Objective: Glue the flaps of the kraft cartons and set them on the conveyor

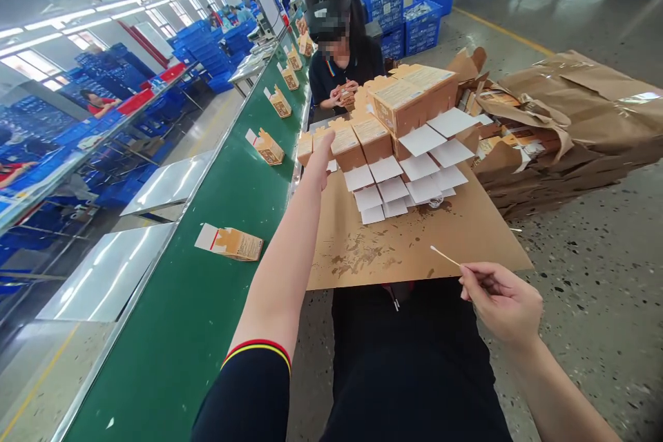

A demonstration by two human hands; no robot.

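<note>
Between the thumb and fingers of my right hand (pixel 500 297) is a thin stick with a white tip, a cotton swab (pixel 444 255), held over the front right part of the brown board (pixel 362 255). My left hand (pixel 324 155) reaches forward to the left end of the stacked cartons (pixel 369 138). Its thumb points up and its other fingers are mostly hidden, so its grip cannot be made out. The cartons are brown and white, with white flaps hanging open toward me.
A green conveyor belt (pixel 170 290) runs along the left, carrying several small cartons, the nearest one (pixel 238 244) with its white flap out. Across the board a person (pixel 339 69) holds a carton. Brown paper-wrapped bundles (pixel 580 124) lie at right, blue crates (pixel 383 3) behind.
</note>
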